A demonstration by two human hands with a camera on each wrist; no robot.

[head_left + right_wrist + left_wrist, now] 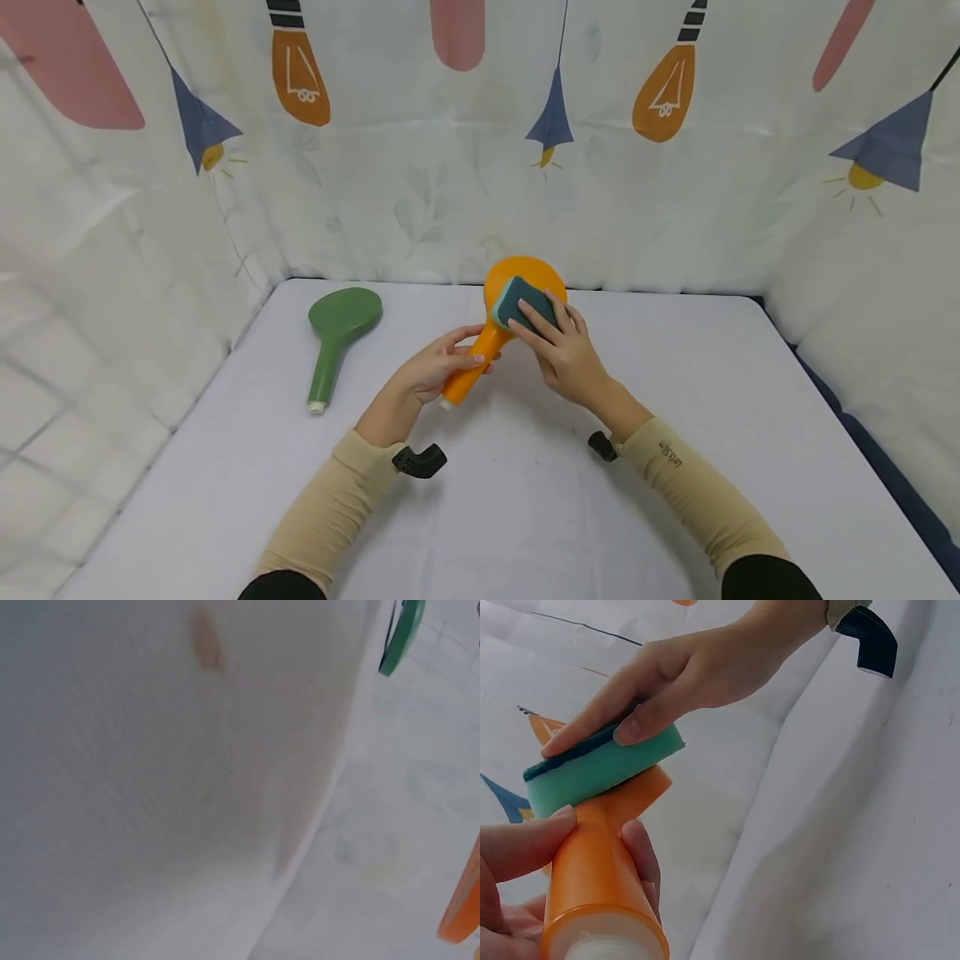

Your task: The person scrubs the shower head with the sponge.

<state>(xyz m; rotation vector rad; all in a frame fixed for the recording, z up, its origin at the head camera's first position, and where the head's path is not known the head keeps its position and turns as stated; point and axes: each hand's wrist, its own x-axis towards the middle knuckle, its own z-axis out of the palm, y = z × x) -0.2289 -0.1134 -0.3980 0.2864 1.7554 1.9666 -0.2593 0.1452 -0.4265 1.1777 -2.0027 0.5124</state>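
In the head view, my left hand (431,367) grips the handle of an orange shower head (525,268), held tilted above the table. Its round head points up and away to the right. My right hand (573,358) holds a sponge (529,302) with a dark scouring side and a lighter teal side. In the left wrist view, the sponge's teal side (607,769) lies against the orange shower head (592,862) near its neck. Thumb and fingers of the right hand (705,671) hold the sponge from above. The right wrist view shows neither hand clearly.
A green shower head (345,317) with a whitish handle end lies on the left part of the white-covered table (510,517). Behind the table hangs a pale curtain (450,183) with printed lamps and bulbs; similar cloth closes both sides.
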